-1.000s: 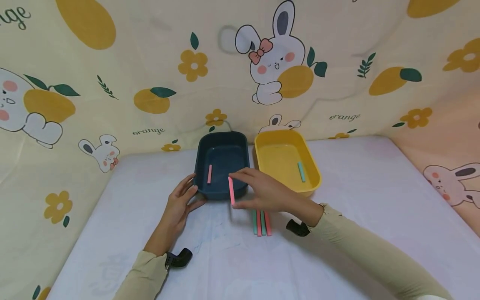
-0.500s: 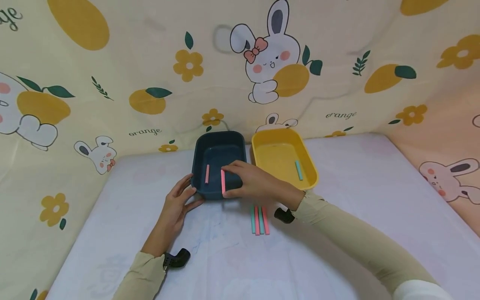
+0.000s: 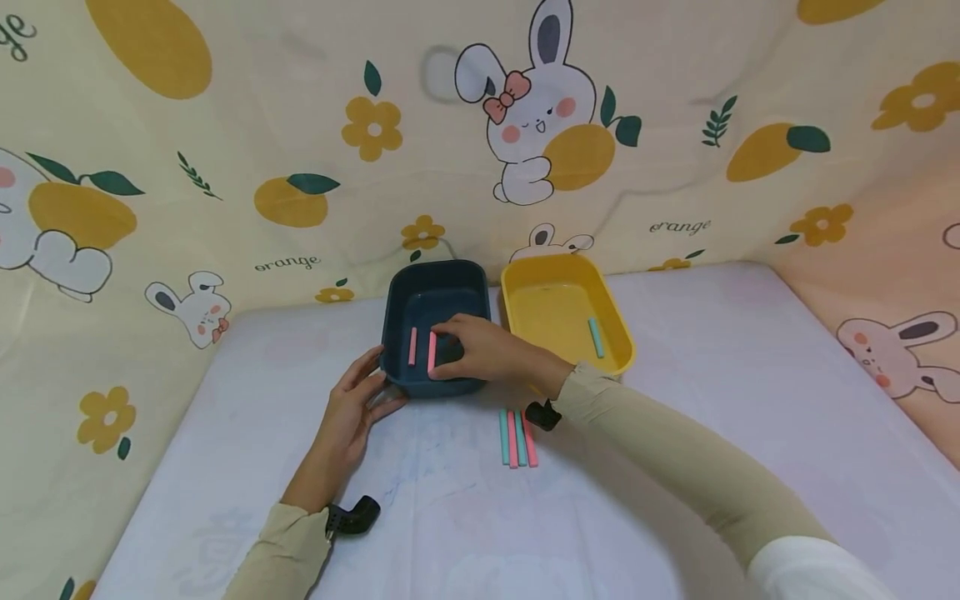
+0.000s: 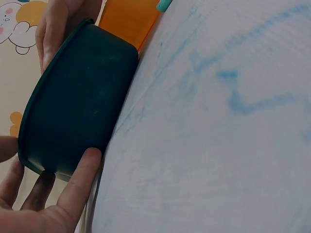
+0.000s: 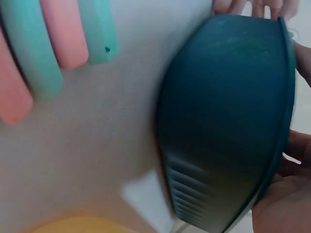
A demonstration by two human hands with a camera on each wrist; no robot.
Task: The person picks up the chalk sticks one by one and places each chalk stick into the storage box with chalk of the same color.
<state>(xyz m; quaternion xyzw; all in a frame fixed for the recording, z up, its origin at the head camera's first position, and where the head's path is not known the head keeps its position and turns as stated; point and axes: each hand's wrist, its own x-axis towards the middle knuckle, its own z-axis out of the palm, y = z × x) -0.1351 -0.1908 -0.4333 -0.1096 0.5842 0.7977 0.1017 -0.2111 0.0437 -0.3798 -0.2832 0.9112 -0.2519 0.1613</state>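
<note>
My right hand (image 3: 483, 350) reaches into the dark blue bin (image 3: 441, 388), pinching a pink chalk-like stick (image 3: 432, 353) upright between thumb and fingers. Another pink stick (image 3: 412, 347) lies inside that bin, just left of the held one. At the bin's near left corner my left hand (image 3: 352, 417) grips, its thumb (image 4: 83, 179) against the front wall and its fingers along the side at the rim. The right wrist view shows the bin's outer wall (image 5: 223, 107) and part of the right hand beyond the rim; the held stick is hidden there.
A yellow bin (image 3: 543, 308) stands right of the dark one, with a teal stick (image 3: 596, 337) inside. Several pink and teal sticks (image 3: 513, 439) lie side by side on the white tabletop (image 3: 450, 533) in front. A patterned cloth (image 3: 300, 125) hangs behind.
My right hand has moved left and further into the dark blue bin, carrying the pink stick close to the one lying there. My left hand stays at the corner.
</note>
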